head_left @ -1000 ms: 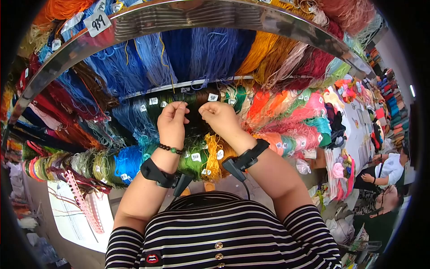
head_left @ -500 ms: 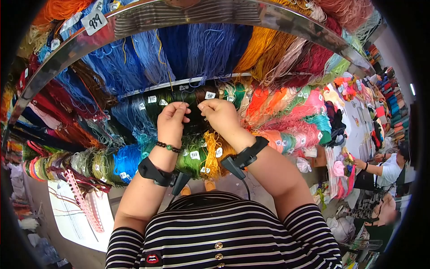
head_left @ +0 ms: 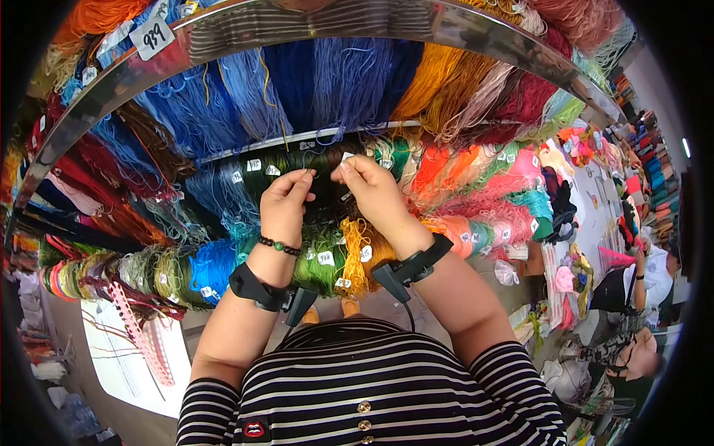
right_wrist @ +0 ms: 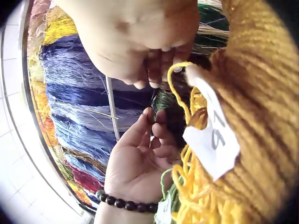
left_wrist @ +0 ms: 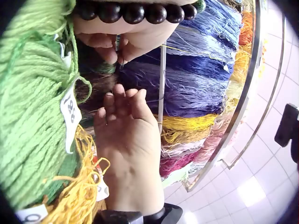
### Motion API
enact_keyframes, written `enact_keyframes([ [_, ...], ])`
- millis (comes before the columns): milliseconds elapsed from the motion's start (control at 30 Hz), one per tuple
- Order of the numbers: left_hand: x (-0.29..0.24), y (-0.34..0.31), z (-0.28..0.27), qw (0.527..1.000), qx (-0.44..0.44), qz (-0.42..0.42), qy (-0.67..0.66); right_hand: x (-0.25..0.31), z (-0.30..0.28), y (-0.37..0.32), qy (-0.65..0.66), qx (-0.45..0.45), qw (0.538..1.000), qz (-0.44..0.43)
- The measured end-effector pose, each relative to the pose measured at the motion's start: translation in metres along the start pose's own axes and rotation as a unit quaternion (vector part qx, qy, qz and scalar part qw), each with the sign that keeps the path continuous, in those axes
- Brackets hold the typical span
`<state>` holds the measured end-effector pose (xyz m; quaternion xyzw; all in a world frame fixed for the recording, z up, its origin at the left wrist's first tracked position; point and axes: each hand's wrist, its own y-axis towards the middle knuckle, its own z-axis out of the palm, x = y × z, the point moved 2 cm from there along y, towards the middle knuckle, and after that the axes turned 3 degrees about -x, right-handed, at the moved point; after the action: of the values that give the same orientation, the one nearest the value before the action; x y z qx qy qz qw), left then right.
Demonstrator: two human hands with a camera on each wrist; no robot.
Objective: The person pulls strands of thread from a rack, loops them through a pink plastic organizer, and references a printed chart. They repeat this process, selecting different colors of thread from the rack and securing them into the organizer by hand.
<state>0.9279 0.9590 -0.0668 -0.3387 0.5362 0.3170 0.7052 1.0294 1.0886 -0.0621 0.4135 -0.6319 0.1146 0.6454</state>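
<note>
While both reach up side by side, the left hand (head_left: 285, 202) and right hand (head_left: 374, 189) each pinch strands of the dark skein (head_left: 325, 195), which hangs above green yarn (head_left: 327, 276) and below blue yarn (head_left: 335, 82) under the chrome rail (head_left: 416, 26).

Left grip (head_left: 285, 204) and right grip (head_left: 374, 189) close together before hanging skeins (head_left: 208, 186), just below a thin rail (head_left: 253, 151). Overhead, a curved bar (head_left: 335, 26); beneath the wrists, tagged bundles (head_left: 216, 267).

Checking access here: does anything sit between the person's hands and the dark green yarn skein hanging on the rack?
Nothing visible does; the left hand and the right hand both pinch strands of the dark green yarn skein.
</note>
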Motion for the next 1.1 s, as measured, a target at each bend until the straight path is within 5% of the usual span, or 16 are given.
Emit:
enact_keyframes([
  [200,0.007,0.004,0.002,0.995,0.084,-0.046,-0.04,0.02,0.005,-0.01,0.127,0.111,0.971,0.17],
  [500,-0.001,0.007,0.002,0.974,0.135,-0.144,-0.111,0.015,0.009,-0.018,0.012,0.158,0.984,0.075],
  [633,0.003,0.004,0.002,0.989,0.108,-0.081,-0.052,0.016,0.004,-0.017,-0.077,0.142,0.981,0.104],
  [700,0.002,0.004,0.002,0.993,0.085,-0.068,-0.034,0.005,0.004,-0.009,0.016,0.077,0.966,0.246],
  [967,0.006,0.004,0.003,0.997,0.067,-0.039,-0.004,0.001,0.003,0.0,0.131,0.061,0.952,0.271],
  [1100,0.004,0.006,0.002,0.999,0.012,0.036,-0.016,-0.017,-0.003,-0.007,-0.128,0.093,0.961,0.226],
])
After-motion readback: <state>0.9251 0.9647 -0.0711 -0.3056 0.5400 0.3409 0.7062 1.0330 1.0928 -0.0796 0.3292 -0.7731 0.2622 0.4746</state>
